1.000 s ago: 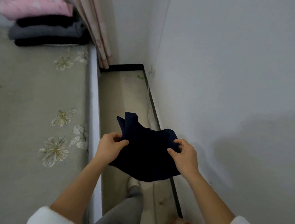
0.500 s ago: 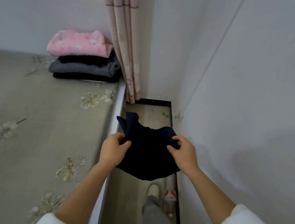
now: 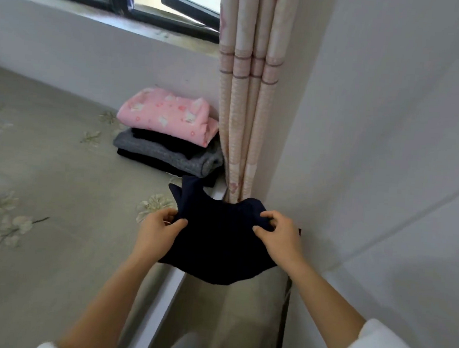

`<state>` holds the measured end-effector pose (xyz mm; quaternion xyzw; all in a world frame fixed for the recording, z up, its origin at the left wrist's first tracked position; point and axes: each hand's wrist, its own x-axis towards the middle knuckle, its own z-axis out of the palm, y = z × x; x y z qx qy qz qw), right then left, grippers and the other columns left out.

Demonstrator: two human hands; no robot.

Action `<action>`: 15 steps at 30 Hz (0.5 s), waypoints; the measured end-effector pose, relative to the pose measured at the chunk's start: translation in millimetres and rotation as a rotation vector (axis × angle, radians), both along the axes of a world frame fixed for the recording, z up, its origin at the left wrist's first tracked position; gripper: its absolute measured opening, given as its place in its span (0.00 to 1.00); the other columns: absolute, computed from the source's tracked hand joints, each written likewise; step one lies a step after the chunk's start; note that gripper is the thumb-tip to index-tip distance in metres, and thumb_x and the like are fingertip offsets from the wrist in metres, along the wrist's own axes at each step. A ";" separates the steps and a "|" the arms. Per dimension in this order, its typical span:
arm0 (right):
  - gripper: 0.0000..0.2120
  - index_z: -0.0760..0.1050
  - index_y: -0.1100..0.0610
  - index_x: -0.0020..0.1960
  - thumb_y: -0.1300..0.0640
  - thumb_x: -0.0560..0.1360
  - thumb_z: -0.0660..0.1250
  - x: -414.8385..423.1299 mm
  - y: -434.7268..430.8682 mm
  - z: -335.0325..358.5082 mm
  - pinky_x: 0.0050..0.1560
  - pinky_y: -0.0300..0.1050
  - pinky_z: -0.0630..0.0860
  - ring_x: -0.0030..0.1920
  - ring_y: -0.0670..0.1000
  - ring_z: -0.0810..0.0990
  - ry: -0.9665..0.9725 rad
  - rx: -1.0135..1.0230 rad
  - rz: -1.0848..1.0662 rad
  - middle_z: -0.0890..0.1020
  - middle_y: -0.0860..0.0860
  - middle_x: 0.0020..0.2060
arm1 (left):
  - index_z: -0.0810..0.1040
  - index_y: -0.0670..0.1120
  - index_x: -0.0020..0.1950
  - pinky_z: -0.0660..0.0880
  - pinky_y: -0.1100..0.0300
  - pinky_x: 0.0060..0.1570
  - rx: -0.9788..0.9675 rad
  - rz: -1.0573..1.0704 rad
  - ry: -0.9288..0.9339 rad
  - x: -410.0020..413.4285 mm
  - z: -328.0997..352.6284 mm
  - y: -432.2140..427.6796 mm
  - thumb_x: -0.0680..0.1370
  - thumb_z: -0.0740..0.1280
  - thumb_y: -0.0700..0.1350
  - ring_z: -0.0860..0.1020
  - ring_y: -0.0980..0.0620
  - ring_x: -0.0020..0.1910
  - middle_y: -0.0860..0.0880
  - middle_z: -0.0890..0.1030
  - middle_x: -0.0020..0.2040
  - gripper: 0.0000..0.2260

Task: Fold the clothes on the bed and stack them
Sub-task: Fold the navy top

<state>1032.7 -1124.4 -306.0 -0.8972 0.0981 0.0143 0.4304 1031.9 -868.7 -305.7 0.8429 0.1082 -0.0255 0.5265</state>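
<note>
Both hands — left hand (image 3: 158, 230), right hand (image 3: 279, 238) — pinch the navy garment (image 3: 217, 241).

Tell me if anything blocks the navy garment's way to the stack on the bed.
Nothing visible does. The left hand and right hand hold the navy garment near the stack; only bedspread lies between. The curtain hangs beside the stack.

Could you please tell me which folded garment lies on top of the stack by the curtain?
The pink printed garment is uppermost; the grey garment and the black layers lie beneath it.
</note>
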 end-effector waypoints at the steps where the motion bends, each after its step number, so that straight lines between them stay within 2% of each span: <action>1: 0.17 0.76 0.52 0.60 0.55 0.72 0.73 22.6 3.1 3.1 0.52 0.43 0.74 0.54 0.48 0.78 -0.007 0.015 0.024 0.81 0.49 0.53 | 0.81 0.44 0.44 0.76 0.52 0.42 0.001 0.027 -0.005 17.7 4.2 4.1 0.75 0.70 0.41 0.81 0.49 0.38 0.47 0.83 0.37 0.01; 4: 0.16 0.77 0.52 0.58 0.56 0.72 0.73 87.4 17.4 10.2 0.48 0.39 0.72 0.50 0.45 0.75 -0.051 0.048 0.090 0.80 0.47 0.50 | 0.82 0.43 0.46 0.77 0.51 0.42 -0.003 0.108 -0.030 72.6 18.5 20.6 0.75 0.69 0.41 0.81 0.47 0.40 0.44 0.83 0.39 0.03; 7: 0.14 0.77 0.50 0.57 0.56 0.72 0.73 150.3 38.5 16.7 0.43 0.31 0.70 0.48 0.43 0.76 -0.090 0.082 0.134 0.79 0.45 0.47 | 0.82 0.45 0.47 0.76 0.58 0.39 -0.007 0.180 -0.084 131.7 31.8 43.2 0.75 0.69 0.41 0.80 0.53 0.37 0.50 0.83 0.38 0.03; 10: 0.15 0.77 0.51 0.56 0.56 0.71 0.73 216.8 67.0 23.6 0.46 0.32 0.71 0.51 0.44 0.77 -0.115 0.140 0.173 0.80 0.46 0.49 | 0.81 0.45 0.48 0.72 0.65 0.36 0.012 0.239 -0.135 196.2 41.7 73.6 0.75 0.69 0.40 0.78 0.57 0.36 0.51 0.82 0.38 0.03; 15: 0.14 0.77 0.48 0.56 0.54 0.71 0.73 323.4 121.9 45.1 0.42 0.25 0.69 0.46 0.33 0.76 -0.188 0.178 0.205 0.78 0.38 0.45 | 0.79 0.47 0.53 0.75 0.56 0.43 0.054 0.292 -0.179 314.0 50.6 136.9 0.77 0.67 0.42 0.80 0.46 0.44 0.46 0.81 0.45 0.06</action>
